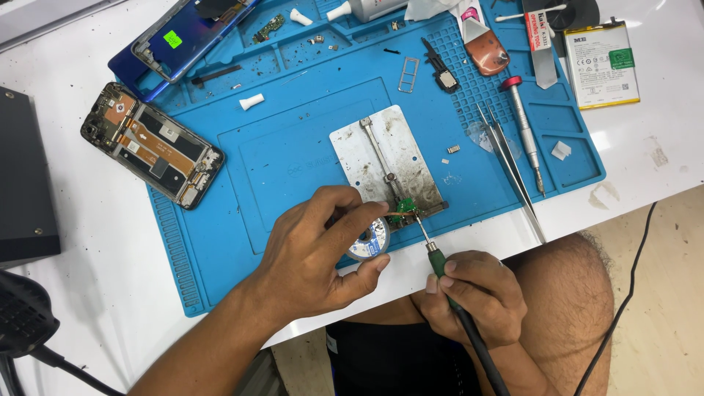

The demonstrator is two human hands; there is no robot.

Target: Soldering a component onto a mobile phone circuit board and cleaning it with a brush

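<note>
My left hand [315,253] grips a small round spool of solder wick [369,242] and stretches its copper braid across a small green circuit board [407,209]. That board is clamped at the near end of a worn metal holder plate [385,158] on the blue work mat [293,154]. My right hand [477,293] holds a soldering iron [440,260] with a green collar and black handle, its tip pressed on the braid over the board.
An opened phone frame [150,144] lies at the mat's left edge and a blue phone back [180,37] lies above it. Tweezers [510,169], a screwdriver [524,132], a battery [601,62], small parts and a dark box [22,183] surround the work. A black cable [623,301] hangs at the right.
</note>
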